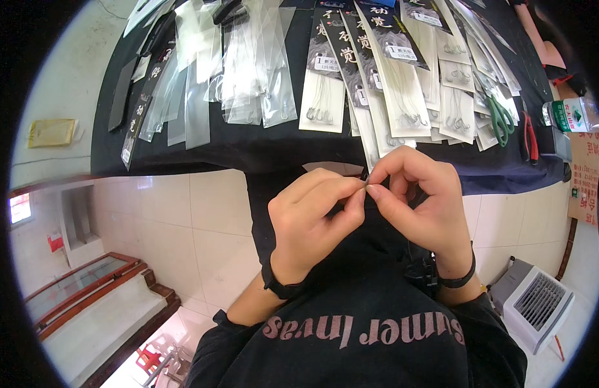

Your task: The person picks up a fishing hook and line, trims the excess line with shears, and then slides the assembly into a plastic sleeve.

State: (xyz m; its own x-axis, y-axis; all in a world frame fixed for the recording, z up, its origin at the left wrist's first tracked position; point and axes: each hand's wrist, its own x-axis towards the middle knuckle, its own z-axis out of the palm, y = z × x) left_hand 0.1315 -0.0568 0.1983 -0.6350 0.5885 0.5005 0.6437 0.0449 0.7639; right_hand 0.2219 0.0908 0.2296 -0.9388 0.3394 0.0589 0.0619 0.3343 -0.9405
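Note:
In front of my chest, just off the table's near edge, my left hand (317,216) and my right hand (428,204) meet fingertip to fingertip. Both are closed in a pinch at the same spot. Whatever they hold there is tiny and mostly covered by the fingers, so I cannot make it out. Right beyond them on the table lie overlapping packs of fish hooks (322,107), long pale cards with dark printed tops and snelled hooks showing. Clear plastic sleeves (238,84) are heaped to the left, a few with hooks inside.
A black cloth (215,152) covers the table. At its right side lie green-handled scissors (501,123) and a red-handled tool (531,139). A labelled plastic bottle (569,115) stands near a cardboard box (585,171). Another person's arm (535,39) shows far right. A grey-white appliance (535,301) sits on the floor.

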